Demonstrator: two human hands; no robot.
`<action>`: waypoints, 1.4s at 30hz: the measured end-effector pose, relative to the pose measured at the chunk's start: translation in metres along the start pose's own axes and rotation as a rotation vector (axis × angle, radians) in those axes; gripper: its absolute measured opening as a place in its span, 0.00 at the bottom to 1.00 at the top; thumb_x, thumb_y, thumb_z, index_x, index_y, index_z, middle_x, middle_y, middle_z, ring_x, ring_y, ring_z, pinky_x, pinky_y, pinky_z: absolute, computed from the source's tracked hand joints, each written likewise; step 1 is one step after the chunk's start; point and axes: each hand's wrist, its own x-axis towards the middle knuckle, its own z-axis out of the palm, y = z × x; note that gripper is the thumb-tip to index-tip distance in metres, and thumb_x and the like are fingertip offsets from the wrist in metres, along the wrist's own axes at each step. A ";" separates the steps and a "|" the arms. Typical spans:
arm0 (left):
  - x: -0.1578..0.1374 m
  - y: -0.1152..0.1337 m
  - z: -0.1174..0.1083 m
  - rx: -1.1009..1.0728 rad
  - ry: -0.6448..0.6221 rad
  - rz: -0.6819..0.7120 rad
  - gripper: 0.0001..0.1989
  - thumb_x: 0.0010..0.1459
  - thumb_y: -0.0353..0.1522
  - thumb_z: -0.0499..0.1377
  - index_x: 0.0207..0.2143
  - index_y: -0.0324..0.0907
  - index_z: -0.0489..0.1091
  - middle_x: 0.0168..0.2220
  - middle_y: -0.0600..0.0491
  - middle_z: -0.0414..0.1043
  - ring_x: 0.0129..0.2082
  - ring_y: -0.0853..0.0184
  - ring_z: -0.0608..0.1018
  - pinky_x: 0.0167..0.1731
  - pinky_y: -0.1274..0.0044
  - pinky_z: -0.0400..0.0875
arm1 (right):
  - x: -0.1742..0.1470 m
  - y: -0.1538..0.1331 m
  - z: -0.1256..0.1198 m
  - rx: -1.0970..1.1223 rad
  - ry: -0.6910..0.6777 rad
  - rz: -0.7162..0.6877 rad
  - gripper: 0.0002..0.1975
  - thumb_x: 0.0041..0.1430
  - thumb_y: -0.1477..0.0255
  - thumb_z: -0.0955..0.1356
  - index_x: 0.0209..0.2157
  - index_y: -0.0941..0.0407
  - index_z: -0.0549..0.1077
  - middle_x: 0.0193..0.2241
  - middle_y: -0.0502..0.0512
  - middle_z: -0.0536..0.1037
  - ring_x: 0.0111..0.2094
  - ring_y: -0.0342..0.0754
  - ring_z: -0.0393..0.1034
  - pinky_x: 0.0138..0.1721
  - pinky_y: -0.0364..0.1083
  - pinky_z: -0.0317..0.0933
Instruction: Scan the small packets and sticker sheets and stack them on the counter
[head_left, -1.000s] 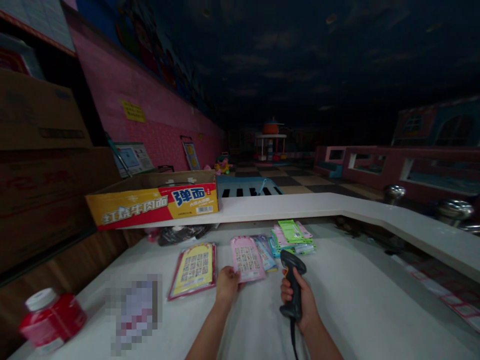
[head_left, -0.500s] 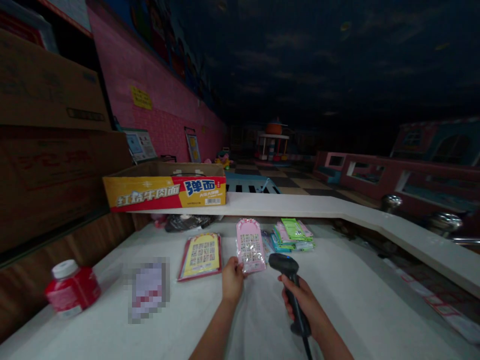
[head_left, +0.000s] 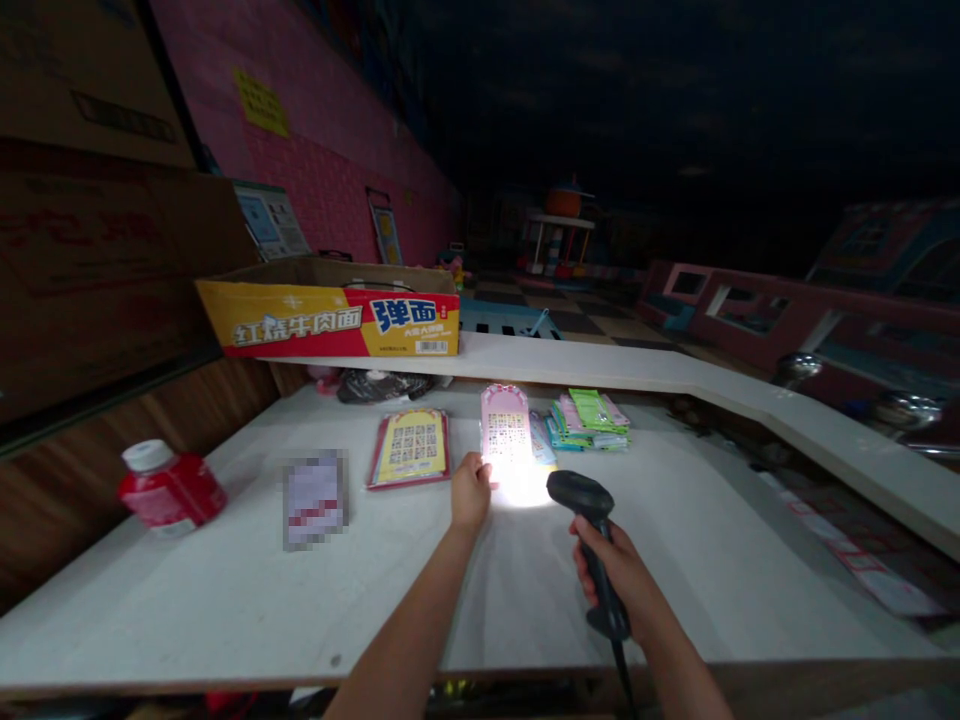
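My left hand (head_left: 471,492) grips the lower left edge of a pink card pack (head_left: 504,415) in clear wrap, printed with rows of small pictures. In my right hand (head_left: 611,560) is a black barcode scanner (head_left: 581,492), its cable running down toward me. The scanner's head points left at the pack, and a bright white light covers the pack's lower part and the table beside it. Left of my left hand lies a stack of yellow-fronted packs (head_left: 409,447). Just right of the pink pack is a pile of small green and pink packets (head_left: 589,420).
A red bottle with a white cap (head_left: 172,488) and a blurred-out card (head_left: 315,500) are on the white table (head_left: 247,610) at left. Behind, a yellow and red noodle carton (head_left: 330,315) stands on a raised ledge (head_left: 570,362). Brown boxes (head_left: 97,240) are stacked at far left.
The scanner's light has come on and now falls on the pink pack. My view has tilted downward, bringing the table's front edge into sight. Both hands keep their holds.
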 end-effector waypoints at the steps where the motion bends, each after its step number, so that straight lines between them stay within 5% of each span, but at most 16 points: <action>1: 0.000 -0.001 0.000 -0.028 -0.005 0.001 0.02 0.53 0.31 0.51 0.28 0.42 0.62 0.25 0.55 0.66 0.26 0.70 0.72 0.24 0.80 0.72 | 0.000 0.000 0.000 0.000 0.004 0.002 0.22 0.47 0.51 0.71 0.33 0.54 0.66 0.14 0.42 0.68 0.11 0.39 0.59 0.10 0.38 0.53; 14: 0.001 -0.005 0.002 -0.119 -0.046 -0.006 0.04 0.54 0.31 0.51 0.33 0.42 0.62 0.31 0.52 0.72 0.27 0.68 0.76 0.24 0.77 0.74 | 0.039 -0.011 0.005 0.098 -0.084 -0.011 0.21 0.49 0.53 0.71 0.33 0.56 0.68 0.15 0.44 0.69 0.11 0.40 0.60 0.10 0.38 0.53; 23: -0.002 -0.005 0.001 -0.142 -0.033 0.071 0.06 0.54 0.36 0.53 0.31 0.42 0.62 0.25 0.56 0.66 0.22 0.69 0.71 0.20 0.78 0.69 | 0.092 0.015 -0.015 0.787 -0.281 0.043 0.18 0.49 0.59 0.73 0.34 0.58 0.72 0.16 0.44 0.66 0.14 0.35 0.55 0.12 0.34 0.53; 30: -0.013 0.001 -0.005 -0.198 0.042 0.050 0.13 0.55 0.42 0.54 0.35 0.41 0.65 0.31 0.52 0.70 0.28 0.68 0.73 0.21 0.80 0.68 | 0.099 0.029 -0.023 0.945 -0.342 0.048 0.16 0.50 0.64 0.74 0.36 0.61 0.72 0.18 0.45 0.66 0.15 0.35 0.57 0.13 0.34 0.54; 37: -0.004 0.022 -0.082 0.177 0.325 0.096 0.11 0.58 0.35 0.51 0.40 0.40 0.68 0.36 0.49 0.76 0.34 0.64 0.76 0.33 0.75 0.69 | 0.098 0.029 -0.022 0.979 -0.327 0.058 0.15 0.52 0.65 0.73 0.35 0.61 0.71 0.18 0.45 0.66 0.15 0.35 0.57 0.13 0.35 0.54; 42: 0.009 0.033 -0.137 0.703 0.287 -0.074 0.15 0.60 0.30 0.49 0.44 0.35 0.71 0.37 0.42 0.76 0.37 0.59 0.77 0.37 0.72 0.67 | 0.098 0.029 -0.023 0.986 -0.335 0.071 0.14 0.53 0.65 0.72 0.36 0.60 0.70 0.18 0.45 0.65 0.16 0.36 0.57 0.14 0.35 0.54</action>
